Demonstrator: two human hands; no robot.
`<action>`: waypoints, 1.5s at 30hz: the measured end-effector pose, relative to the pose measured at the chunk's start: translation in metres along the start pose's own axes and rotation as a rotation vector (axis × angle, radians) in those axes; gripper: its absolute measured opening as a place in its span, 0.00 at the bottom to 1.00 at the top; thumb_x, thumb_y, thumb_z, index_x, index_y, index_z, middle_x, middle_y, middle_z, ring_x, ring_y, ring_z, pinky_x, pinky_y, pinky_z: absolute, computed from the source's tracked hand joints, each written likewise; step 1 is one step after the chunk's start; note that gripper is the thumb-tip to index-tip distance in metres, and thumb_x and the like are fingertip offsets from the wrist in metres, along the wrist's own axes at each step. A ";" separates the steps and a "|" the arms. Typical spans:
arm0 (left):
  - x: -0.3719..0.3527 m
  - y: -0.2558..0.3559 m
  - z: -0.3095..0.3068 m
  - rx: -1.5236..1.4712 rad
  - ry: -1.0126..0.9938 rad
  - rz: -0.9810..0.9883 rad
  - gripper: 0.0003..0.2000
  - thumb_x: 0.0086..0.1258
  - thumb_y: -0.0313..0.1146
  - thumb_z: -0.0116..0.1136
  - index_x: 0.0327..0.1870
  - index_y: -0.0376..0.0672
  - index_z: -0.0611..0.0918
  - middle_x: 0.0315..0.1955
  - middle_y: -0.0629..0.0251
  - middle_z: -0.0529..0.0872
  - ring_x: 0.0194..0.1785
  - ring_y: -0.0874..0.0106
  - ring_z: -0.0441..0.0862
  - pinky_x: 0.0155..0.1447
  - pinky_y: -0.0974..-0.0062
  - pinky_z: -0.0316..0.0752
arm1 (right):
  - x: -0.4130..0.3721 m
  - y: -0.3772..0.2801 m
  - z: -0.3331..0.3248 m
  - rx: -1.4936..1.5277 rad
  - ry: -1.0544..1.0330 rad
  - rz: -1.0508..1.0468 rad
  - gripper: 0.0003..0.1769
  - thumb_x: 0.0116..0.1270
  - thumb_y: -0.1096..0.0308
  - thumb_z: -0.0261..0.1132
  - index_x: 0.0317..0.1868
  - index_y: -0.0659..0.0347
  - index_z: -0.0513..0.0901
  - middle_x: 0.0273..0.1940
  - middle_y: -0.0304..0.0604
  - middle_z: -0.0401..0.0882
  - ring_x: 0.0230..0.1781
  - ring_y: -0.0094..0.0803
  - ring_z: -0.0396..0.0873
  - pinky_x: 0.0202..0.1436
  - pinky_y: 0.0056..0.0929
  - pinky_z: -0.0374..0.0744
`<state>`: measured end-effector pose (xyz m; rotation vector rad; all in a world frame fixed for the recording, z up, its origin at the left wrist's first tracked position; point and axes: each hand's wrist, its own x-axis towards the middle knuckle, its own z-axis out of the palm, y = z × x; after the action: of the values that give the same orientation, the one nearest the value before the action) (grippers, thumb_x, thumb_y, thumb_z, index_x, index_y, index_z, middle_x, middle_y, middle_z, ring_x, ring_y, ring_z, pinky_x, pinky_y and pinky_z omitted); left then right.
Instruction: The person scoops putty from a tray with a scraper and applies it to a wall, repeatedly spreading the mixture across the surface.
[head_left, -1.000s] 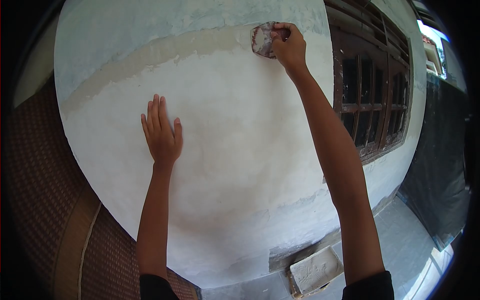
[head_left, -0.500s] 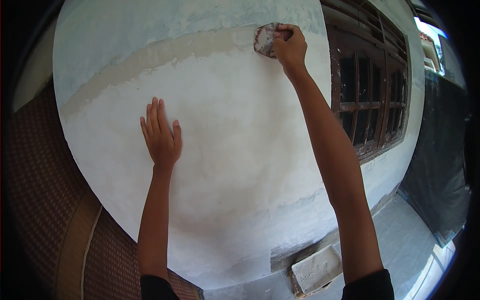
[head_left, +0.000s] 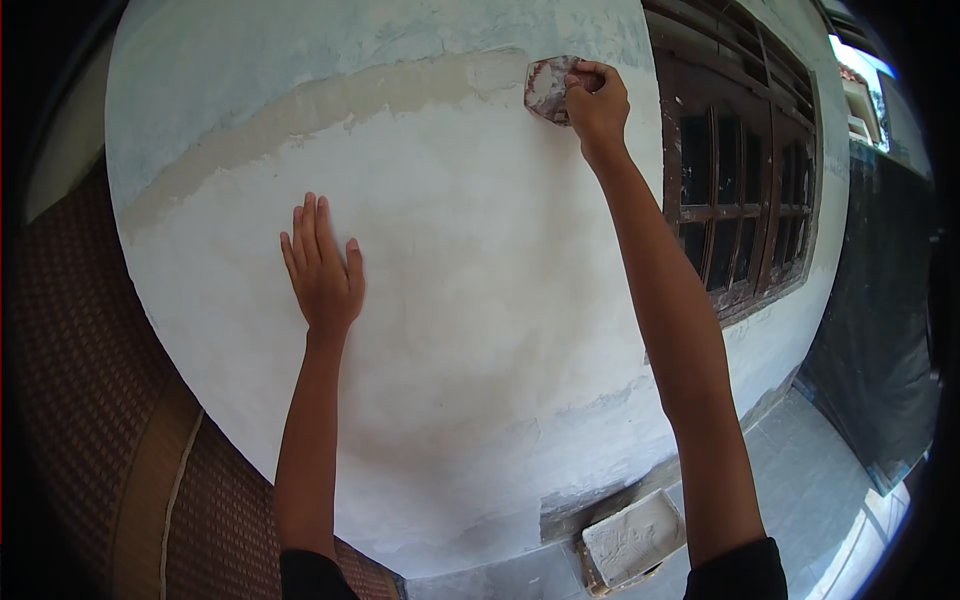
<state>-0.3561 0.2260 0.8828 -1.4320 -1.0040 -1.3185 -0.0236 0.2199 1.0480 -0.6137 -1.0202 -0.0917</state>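
My right hand (head_left: 600,105) grips a dark, plaster-smeared scraper (head_left: 548,90) whose flat face lies against the upper wall. Palm down on the white wall (head_left: 450,250), my left hand (head_left: 323,270) rests with its fingers stretched out and holds nothing. A damp beige band of plaster (head_left: 330,105) curves across the upper wall, running from the far left to near the scraper. Bluish, rougher wall shows above that band.
A brown wooden window (head_left: 735,170) with glass panes is at the right. Low against the wall stands a tray of pale plaster (head_left: 633,542) on the grey floor (head_left: 800,480). Woven matting (head_left: 80,350) lines the left, and a dark sheet (head_left: 875,310) hangs far right.
My right hand has moved a little to the right and slightly down with the scraper, uncovering more of the wall beside the band. My left hand has stayed in place.
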 end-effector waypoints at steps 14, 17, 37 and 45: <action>-0.001 -0.003 0.000 -0.025 -0.006 0.008 0.30 0.75 0.35 0.45 0.78 0.43 0.60 0.78 0.60 0.59 0.81 0.59 0.53 0.82 0.49 0.43 | 0.000 -0.006 0.017 -0.041 -0.054 -0.125 0.12 0.63 0.77 0.66 0.47 0.62 0.80 0.38 0.43 0.83 0.39 0.30 0.81 0.49 0.30 0.79; -0.001 -0.001 0.000 0.009 0.024 0.005 0.29 0.75 0.35 0.48 0.77 0.40 0.63 0.77 0.59 0.62 0.81 0.60 0.56 0.81 0.50 0.47 | 0.007 0.001 -0.003 -0.066 0.023 -0.134 0.12 0.64 0.76 0.66 0.49 0.61 0.80 0.38 0.42 0.82 0.39 0.29 0.80 0.48 0.30 0.79; 0.000 -0.002 -0.002 -0.001 0.014 0.017 0.29 0.75 0.35 0.48 0.77 0.40 0.63 0.77 0.59 0.63 0.81 0.60 0.56 0.81 0.51 0.46 | -0.013 -0.004 0.013 -0.007 -0.103 -0.168 0.10 0.66 0.76 0.65 0.48 0.61 0.80 0.39 0.42 0.82 0.41 0.28 0.80 0.51 0.29 0.78; 0.000 0.000 0.000 0.014 0.025 0.011 0.29 0.75 0.35 0.47 0.77 0.40 0.63 0.77 0.59 0.63 0.80 0.59 0.57 0.81 0.51 0.47 | 0.006 0.010 -0.006 0.114 -0.026 -0.084 0.10 0.68 0.75 0.65 0.49 0.61 0.79 0.40 0.39 0.80 0.39 0.26 0.78 0.48 0.27 0.77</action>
<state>-0.3564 0.2257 0.8826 -1.4057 -0.9857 -1.3155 -0.0122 0.2266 1.0467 -0.4701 -1.0690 -0.0987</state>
